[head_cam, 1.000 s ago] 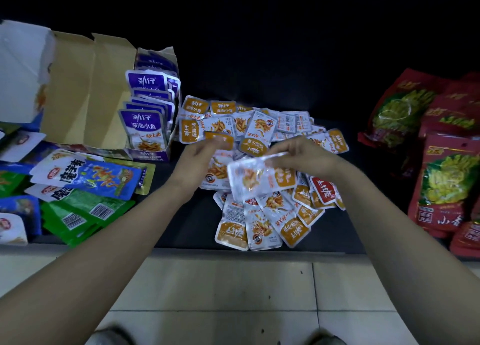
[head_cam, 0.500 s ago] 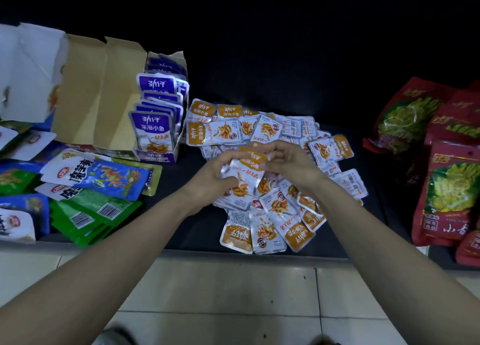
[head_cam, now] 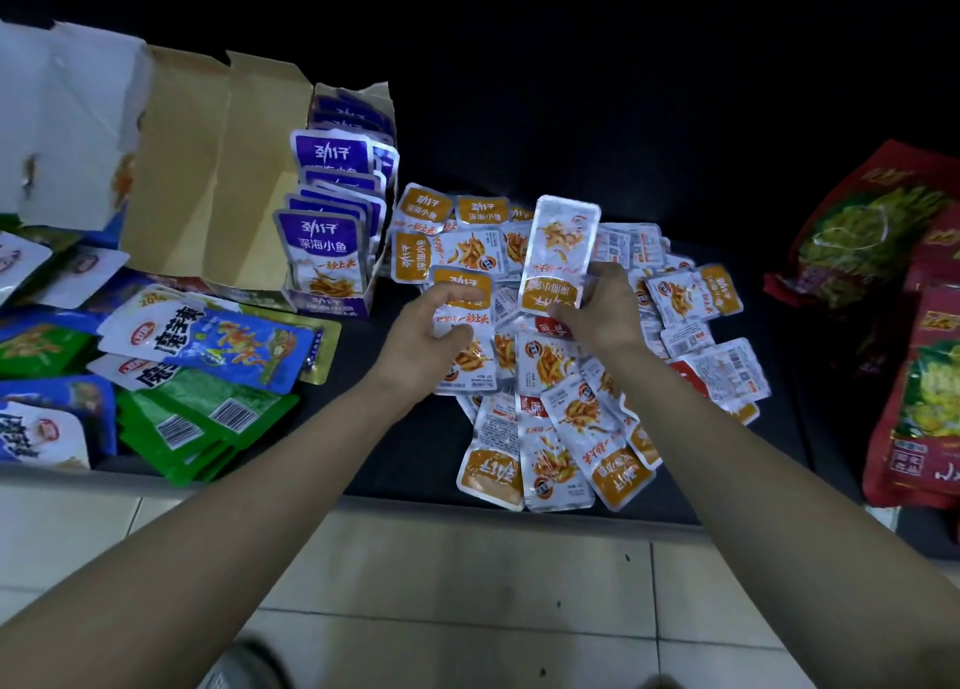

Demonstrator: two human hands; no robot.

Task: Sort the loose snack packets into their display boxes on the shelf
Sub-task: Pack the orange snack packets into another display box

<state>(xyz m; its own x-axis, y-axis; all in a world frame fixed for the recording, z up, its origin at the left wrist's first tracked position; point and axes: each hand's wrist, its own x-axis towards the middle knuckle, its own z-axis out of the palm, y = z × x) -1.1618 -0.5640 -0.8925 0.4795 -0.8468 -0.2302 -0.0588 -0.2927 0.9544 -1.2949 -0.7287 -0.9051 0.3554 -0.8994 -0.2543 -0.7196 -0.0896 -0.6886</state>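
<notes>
A heap of small orange-and-silver snack packets (head_cam: 561,428) lies on the dark shelf (head_cam: 415,117) in the middle. My right hand (head_cam: 597,309) holds one orange packet (head_cam: 558,252) upright above the heap, label upside down. My left hand (head_cam: 421,340) grips a small stack of orange packets (head_cam: 465,319) just left of it. An open cardboard display box (head_cam: 208,169) stands at the left, with several purple packets (head_cam: 324,252) standing in its right end.
Blue, white and green flat packets (head_cam: 208,356) are piled at the front left. Large red bags (head_cam: 914,376) lie at the right. The shelf's front edge (head_cam: 415,501) runs above a tiled floor (head_cam: 467,584). The back of the shelf is dark.
My hands have drawn apart. The right hand has lifted a single orange packet up and away from the stack that the left hand keeps holding.
</notes>
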